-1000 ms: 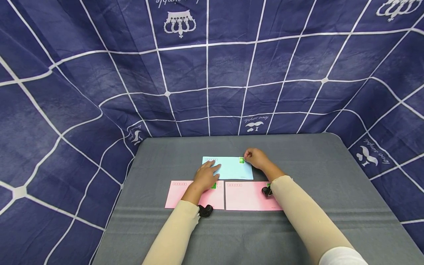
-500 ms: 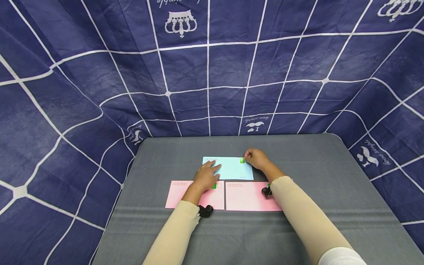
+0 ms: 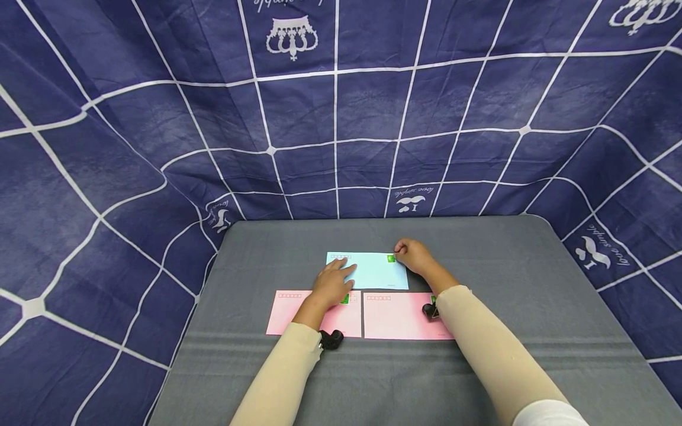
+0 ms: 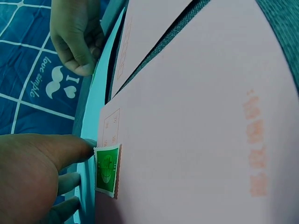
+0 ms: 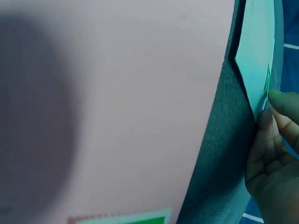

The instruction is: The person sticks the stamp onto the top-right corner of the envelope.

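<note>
A light blue envelope [image 3: 373,273] lies flat at the back of two pink ones. My left hand [image 3: 331,283] rests with spread fingers on its left part. At the far right corner of that envelope, the thumb and fingertips of my right hand [image 3: 412,254] pinch the edge of a green stamp [image 3: 391,258]. In the right wrist view the stamp [image 5: 267,80] appears nearly edge-on, tilted up from the paper at the fingertips. The left pink envelope [image 4: 187,116] bears a green stamp [image 4: 107,169] beside my left thumb. My right forearm covers part of the right pink envelope [image 3: 399,316].
Grey cloth covers the table [image 3: 256,254]. A blue curtain [image 3: 367,112] with white lines encloses the back and sides. The right pink envelope has its own green stamp [image 5: 140,219], partly cut off in the right wrist view. Black wrist cameras [image 3: 331,339] hang below both wrists.
Both hands stay almost still. The right hand and the pinched stamp shift very slightly to the right; the envelopes look unchanged.
</note>
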Tool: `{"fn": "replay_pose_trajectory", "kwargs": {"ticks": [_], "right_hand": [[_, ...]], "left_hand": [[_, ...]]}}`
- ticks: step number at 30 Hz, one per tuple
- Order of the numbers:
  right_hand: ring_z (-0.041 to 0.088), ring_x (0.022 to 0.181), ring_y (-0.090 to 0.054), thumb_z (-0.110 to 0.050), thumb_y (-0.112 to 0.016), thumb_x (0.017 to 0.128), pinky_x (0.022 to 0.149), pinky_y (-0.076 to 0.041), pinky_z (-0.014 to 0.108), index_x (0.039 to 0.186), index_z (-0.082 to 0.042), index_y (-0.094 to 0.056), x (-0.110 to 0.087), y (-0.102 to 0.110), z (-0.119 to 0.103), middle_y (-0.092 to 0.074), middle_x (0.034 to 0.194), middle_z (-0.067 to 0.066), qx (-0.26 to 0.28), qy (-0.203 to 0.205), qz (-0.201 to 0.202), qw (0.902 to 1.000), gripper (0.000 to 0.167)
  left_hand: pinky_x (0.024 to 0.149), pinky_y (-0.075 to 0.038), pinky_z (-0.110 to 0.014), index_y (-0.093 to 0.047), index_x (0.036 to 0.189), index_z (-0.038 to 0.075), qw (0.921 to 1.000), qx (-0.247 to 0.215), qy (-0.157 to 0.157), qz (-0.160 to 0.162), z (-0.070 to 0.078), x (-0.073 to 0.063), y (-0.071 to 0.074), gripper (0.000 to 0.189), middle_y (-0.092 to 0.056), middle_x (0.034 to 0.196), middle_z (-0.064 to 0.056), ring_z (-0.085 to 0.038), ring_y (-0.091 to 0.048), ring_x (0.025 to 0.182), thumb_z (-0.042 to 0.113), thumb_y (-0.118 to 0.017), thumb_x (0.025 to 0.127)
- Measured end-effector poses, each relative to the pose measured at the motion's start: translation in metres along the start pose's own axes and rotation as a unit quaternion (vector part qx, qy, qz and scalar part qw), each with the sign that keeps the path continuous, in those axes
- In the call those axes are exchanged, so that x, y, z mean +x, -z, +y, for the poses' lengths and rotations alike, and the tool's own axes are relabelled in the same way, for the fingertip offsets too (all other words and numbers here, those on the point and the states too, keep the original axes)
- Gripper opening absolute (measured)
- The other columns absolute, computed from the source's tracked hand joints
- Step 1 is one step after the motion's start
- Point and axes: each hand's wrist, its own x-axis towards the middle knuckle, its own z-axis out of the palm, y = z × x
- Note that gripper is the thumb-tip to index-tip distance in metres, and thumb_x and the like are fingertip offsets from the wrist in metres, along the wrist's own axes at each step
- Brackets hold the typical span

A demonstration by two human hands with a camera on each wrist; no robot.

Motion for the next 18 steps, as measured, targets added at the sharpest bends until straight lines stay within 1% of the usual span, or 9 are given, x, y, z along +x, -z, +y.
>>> {"fn": "replay_pose_trajectory", "kwargs": {"ticks": [3,5,8,11,14,18], "right_hand": [[0.022,0.084,-0.055,-0.011,-0.059,0.098,0.078,-0.041,0.030,0.099,-0.003,-0.064,-0.0011,0.0005,0.0028,-0.062,0.088,0.008,0.009,0.014,0.007,0.9998,0.009],[0.022,0.084,-0.055,-0.009,-0.058,0.097,0.078,-0.042,0.030,0.100,-0.002,-0.065,-0.0019,0.0011,0.0040,-0.063,0.088,0.009,0.015,0.026,0.010,0.9995,0.011],[0.018,0.081,-0.055,-0.005,-0.061,0.092,0.076,-0.043,0.029,0.104,0.000,-0.067,-0.0028,0.0014,0.0058,-0.063,0.088,0.009,0.035,0.034,-0.001,0.9988,0.014],[0.015,0.080,-0.054,-0.003,-0.068,0.088,0.075,-0.044,0.026,0.109,0.000,-0.067,-0.0031,0.0014,0.0072,-0.062,0.090,0.008,0.047,0.037,-0.021,0.9980,0.021],[0.015,0.081,-0.053,-0.003,-0.073,0.086,0.075,-0.044,0.026,0.110,0.002,-0.067,-0.0037,0.0013,0.0076,-0.059,0.092,0.010,0.049,0.047,-0.034,0.9971,0.025],[0.017,0.084,-0.051,-0.005,-0.076,0.085,0.077,-0.042,0.026,0.108,0.001,-0.067,-0.0054,0.0009,0.0071,-0.057,0.093,0.011,0.041,0.052,-0.035,0.9972,0.025]], "left_hand": [[0.123,-0.028,-0.054,-0.050,0.151,0.022,1.0000,-0.002,-0.005,0.005,0.0000,-0.0006,-0.0002,0.049,-0.037,0.164,-0.008,-0.033,-0.030,0.154,0.030,-0.056,0.103],[0.123,-0.028,-0.055,-0.051,0.150,0.021,0.9999,-0.008,-0.008,0.009,0.0002,-0.0011,0.0000,0.048,-0.038,0.163,-0.009,-0.034,-0.031,0.153,0.029,-0.057,0.103],[0.122,-0.030,-0.056,-0.052,0.149,0.020,0.9997,-0.015,-0.011,0.014,0.0005,-0.0023,0.0005,0.048,-0.039,0.162,-0.010,-0.036,-0.032,0.152,0.028,-0.057,0.102],[0.122,-0.029,-0.055,-0.052,0.150,0.020,0.9998,-0.015,-0.010,0.011,0.0006,-0.0030,0.0012,0.048,-0.038,0.163,-0.010,-0.035,-0.032,0.152,0.028,-0.057,0.102],[0.122,-0.029,-0.055,-0.051,0.150,0.020,0.9998,-0.013,-0.009,0.011,0.0008,-0.0030,0.0016,0.048,-0.038,0.163,-0.010,-0.035,-0.032,0.153,0.028,-0.057,0.103],[0.121,-0.030,-0.056,-0.052,0.149,0.020,0.9998,-0.013,-0.010,0.013,0.0011,-0.0025,0.0015,0.048,-0.039,0.162,-0.010,-0.035,-0.032,0.152,0.028,-0.057,0.102]]}}
